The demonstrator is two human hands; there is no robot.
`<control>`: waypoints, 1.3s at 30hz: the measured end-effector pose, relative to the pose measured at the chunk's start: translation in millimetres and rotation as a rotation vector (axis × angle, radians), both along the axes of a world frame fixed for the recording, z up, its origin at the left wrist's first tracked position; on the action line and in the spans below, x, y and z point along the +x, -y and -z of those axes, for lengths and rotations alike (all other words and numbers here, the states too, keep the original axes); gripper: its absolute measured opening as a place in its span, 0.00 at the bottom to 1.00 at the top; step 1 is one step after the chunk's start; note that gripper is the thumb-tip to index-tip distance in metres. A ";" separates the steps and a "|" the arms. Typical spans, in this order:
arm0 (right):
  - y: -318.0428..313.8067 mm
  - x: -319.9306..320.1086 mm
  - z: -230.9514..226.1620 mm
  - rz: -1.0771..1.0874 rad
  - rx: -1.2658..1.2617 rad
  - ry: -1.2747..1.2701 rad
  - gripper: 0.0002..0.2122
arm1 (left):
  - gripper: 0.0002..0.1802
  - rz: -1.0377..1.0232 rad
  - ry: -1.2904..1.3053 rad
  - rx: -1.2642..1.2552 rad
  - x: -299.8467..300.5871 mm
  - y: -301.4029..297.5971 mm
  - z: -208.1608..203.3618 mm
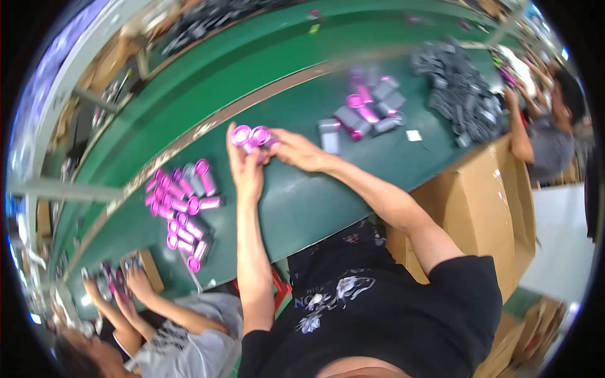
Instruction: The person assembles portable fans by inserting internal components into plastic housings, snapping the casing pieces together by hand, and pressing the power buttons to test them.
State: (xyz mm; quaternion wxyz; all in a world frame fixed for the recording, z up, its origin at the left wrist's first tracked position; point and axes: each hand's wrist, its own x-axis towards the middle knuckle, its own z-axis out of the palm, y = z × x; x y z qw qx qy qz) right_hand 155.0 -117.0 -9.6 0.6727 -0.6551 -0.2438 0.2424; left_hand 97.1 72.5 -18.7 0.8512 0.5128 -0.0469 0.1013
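Note:
Above the green bench, my hands meet around shiny pink parts with round, ring-like heads. My left hand is closed around them from below, its fingers up along the left side. From the right, my right hand pinches the same pink parts; its fingertips are partly hidden. Two round heads show side by side, and I cannot tell whether they are joined. To the left lies a group of similar pink parts with tubular bodies. Grey blocks mixed with pink parts lie to the right of my hands.
A big heap of dark grey pieces covers the bench at the far right. An open cardboard box stands against the near edge. Co-workers sit at the lower left and the far right. A raised strip runs behind the work area.

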 end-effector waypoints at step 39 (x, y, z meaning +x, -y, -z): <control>4.9 -6.4 2.5 -0.064 0.102 0.000 0.30 | 0.46 -0.022 0.061 0.045 -7.8 1.7 -12.9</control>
